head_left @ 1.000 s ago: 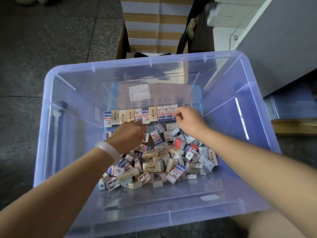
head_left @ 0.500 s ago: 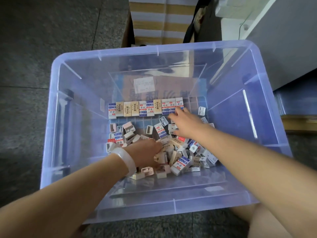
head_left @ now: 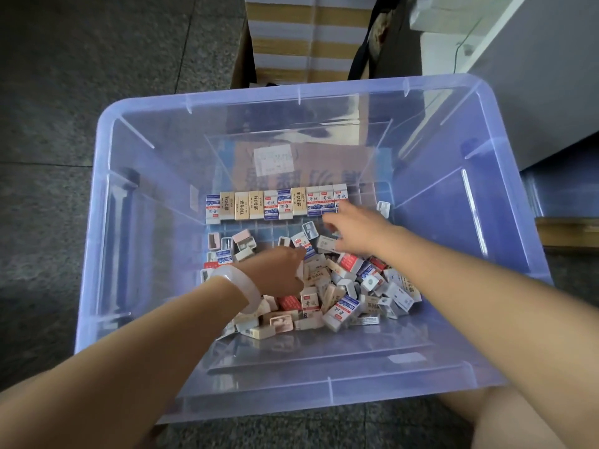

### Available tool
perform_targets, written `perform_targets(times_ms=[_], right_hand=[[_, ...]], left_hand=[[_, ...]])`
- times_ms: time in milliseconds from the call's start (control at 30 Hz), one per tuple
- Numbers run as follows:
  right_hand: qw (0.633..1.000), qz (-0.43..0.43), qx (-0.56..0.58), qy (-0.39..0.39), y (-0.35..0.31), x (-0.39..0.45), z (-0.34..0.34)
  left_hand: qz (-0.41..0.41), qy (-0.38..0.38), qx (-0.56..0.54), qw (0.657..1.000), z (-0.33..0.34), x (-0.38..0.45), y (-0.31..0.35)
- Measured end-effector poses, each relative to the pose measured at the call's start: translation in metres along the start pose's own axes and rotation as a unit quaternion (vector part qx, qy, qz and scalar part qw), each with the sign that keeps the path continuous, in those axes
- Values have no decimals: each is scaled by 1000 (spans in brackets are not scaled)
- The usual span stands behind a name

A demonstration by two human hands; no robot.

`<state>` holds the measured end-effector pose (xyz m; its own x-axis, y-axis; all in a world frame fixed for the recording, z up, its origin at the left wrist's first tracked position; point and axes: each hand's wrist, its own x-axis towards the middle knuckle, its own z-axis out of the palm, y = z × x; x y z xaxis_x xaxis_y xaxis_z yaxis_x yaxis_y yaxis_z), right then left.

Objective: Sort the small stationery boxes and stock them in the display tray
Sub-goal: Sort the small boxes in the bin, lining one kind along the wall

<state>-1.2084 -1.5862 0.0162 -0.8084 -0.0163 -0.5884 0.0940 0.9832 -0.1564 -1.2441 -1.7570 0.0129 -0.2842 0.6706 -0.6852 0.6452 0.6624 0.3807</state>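
A row of small stationery boxes stands upright along the back of the clear display tray, which lies inside a translucent blue tub. Several loose boxes are heaped in the tray's near half. My left hand, with a white bangle on the wrist, reaches down into the heap; its fingers are hidden behind its back. My right hand hovers just below the right end of the row, fingers stretched out to the left and blurred, holding nothing that I can see.
The tub sits on a dark stone floor. Striped cardboard cartons and a black bag stand behind it. A grey cabinet is at the right. A single loose box lies by the tray's right wall.
My left hand has drawn back from the row down into the heap. My right hand has dropped from the row's right end to just below it.
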Motion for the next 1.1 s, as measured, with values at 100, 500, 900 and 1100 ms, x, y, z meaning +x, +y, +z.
perform_targets(times_ms=[100, 500, 900, 1100], right_hand=[[997, -15, -47, -52, -5, 0, 6], [994, -16, -106, -35, -11, 11, 7], [659, 62, 746, -66, 12, -6, -15], [591, 104, 799, -39, 7, -11, -9]], left_hand=[[1, -13, 4, 1000, 3, 3, 6], [-91, 85, -162, 979, -3, 8, -2], [-98, 85, -669, 732, -34, 10, 4], [-126, 59, -707, 693, -37, 10, 12]])
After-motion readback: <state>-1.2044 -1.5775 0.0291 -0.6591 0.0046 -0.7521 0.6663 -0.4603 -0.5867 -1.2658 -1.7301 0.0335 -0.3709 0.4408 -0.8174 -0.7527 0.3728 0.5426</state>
